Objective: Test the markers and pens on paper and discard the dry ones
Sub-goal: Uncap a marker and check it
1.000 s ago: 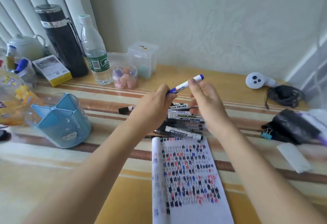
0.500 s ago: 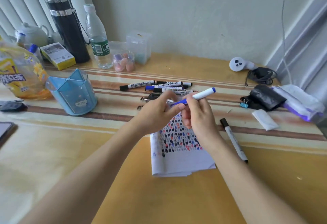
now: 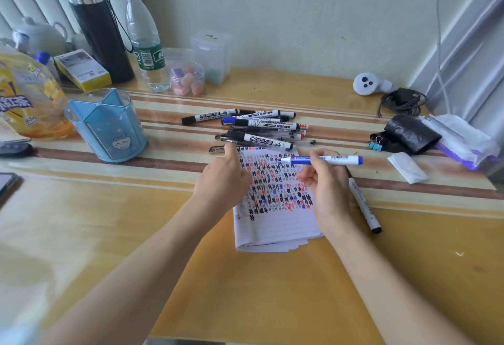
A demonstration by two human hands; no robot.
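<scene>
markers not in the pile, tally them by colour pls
blue marker: 1, held in right hand
black marker: 1, lying right of paper
total: 2

Left hand (image 3: 222,181): bare.
Left forearm (image 3: 141,257): unclothed to 7 o'clock.
Right hand (image 3: 328,192): bare.
Right forearm (image 3: 381,276): unclothed to 5 o'clock.
</scene>
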